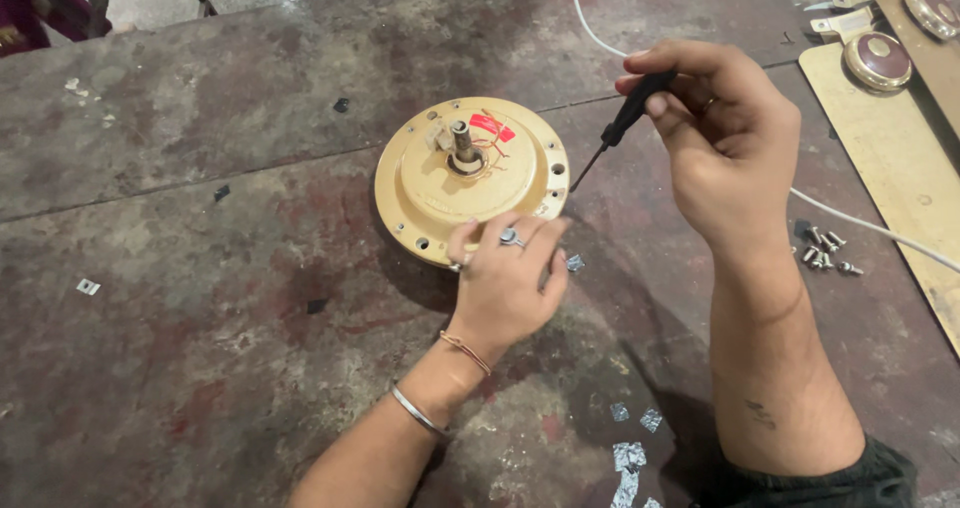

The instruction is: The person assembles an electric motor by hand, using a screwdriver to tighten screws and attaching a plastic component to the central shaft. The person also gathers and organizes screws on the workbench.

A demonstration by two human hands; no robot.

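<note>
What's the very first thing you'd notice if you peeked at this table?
The round gold metal motor housing, with a shaft standing up from its middle and a red patch, lies in the middle of the stained dark workbench. The left hand rests on its near rim, while the right hand holds a black-handled screwdriver with its tip at the housing's right edge. A small heap of silver screws lies to the right.

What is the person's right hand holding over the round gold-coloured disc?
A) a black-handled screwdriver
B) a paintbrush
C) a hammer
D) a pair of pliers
A: the right hand grips a black-handled screwdriver, its thin tip at the rim of the gold disc, which the left hand steadies.
</note>
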